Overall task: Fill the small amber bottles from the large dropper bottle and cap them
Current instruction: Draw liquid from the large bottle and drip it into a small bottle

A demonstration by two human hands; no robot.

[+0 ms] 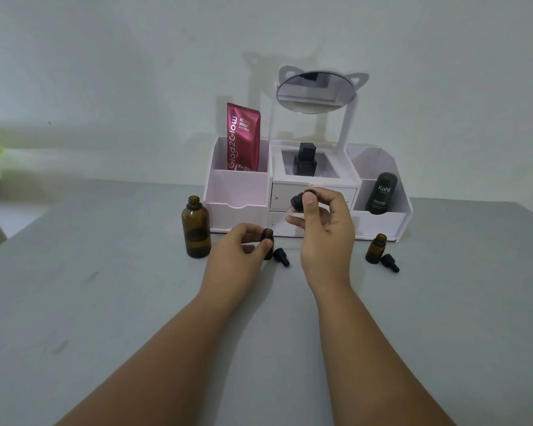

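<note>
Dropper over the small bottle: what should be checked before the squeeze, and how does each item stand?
1. Left hand steadies small amber bottle: ok.
2. Bottle mouth uncapped: ok.
3. Right hand pinches dropper bulb: ok.
4. Pipette tip inside the mouth: cannot tell.
5. Liquid in the pipette: cannot tell.
6. Cap lies beside the bottle: ok.
</note>
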